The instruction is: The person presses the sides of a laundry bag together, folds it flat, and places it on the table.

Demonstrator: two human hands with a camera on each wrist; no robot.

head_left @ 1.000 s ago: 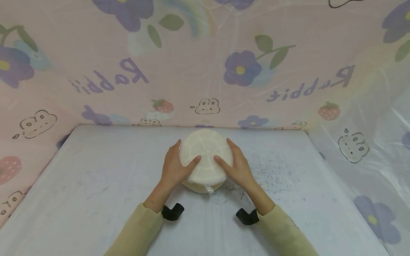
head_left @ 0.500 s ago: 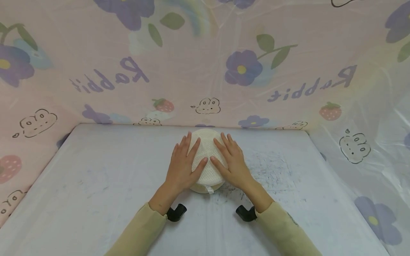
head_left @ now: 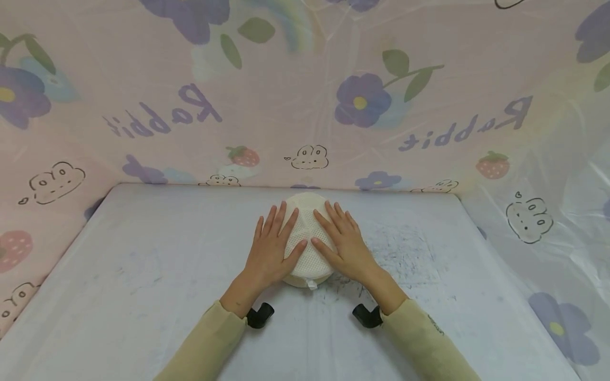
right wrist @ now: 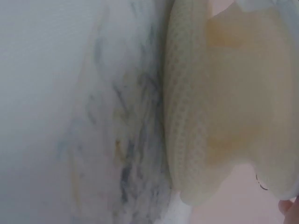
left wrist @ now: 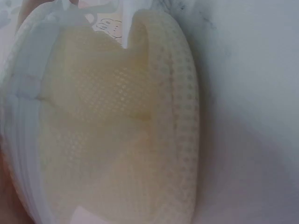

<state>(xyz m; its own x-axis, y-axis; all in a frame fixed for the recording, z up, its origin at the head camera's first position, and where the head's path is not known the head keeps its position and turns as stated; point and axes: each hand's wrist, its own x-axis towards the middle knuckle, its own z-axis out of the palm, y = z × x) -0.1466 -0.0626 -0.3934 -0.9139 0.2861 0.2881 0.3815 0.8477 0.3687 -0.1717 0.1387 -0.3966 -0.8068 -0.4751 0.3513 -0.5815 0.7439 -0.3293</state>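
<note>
A round cream mesh laundry bag (head_left: pixel 307 259) stands on the white table. The left hand (head_left: pixel 270 248) rests on its top left with fingers straight and spread, and the right hand (head_left: pixel 350 248) lies the same way on the top right. Both thumbs point inward at the middle of the mesh. A small white tab (head_left: pixel 312 284) sticks out at the bag's front. From the left wrist, the bag's padded bottom rim (left wrist: pixel 175 121) and pale zipper band (left wrist: pixel 23 135) show, with thin sagging mesh between. In the right wrist view a fingertip (right wrist: pixel 286 205) appears beside the bag's upper edge.
The white table (head_left: pixel 157 296) carries dark scuff marks (head_left: pixel 405 254) right of the bag. A pink printed curtain (head_left: pixel 267 106) hangs behind and along the sides. A black bent piece sits under each cuff, one at the left wrist (head_left: pixel 260 316) and one at the right (head_left: pixel 367 316).
Both hands have gone from gripping the bag's sides, thumbs on top, to lying flat on its top with fingers spread. Over the last half second they have barely moved.
</note>
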